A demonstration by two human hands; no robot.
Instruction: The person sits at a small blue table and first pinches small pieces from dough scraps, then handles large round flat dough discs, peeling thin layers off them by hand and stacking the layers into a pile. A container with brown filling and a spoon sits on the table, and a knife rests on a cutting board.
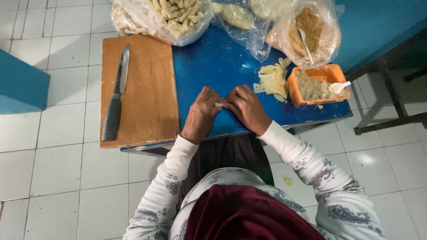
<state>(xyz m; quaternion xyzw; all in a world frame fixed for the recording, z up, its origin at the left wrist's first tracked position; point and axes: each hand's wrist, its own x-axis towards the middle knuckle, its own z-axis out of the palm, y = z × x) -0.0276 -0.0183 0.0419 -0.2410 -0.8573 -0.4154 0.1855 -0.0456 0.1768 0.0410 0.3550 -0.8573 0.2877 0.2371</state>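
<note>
Left hand [202, 113] and right hand [247, 109] pinch a small pale dough roll [219, 105] on the blue surface [213, 66]; even fingertip pressure should keep it tight.

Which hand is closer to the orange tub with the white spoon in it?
The right hand. It sits just left of the orange tub in the picture, beside the pale wrappers. The left hand is farther away, on the right hand's other side, nearer the cutting board.
</note>
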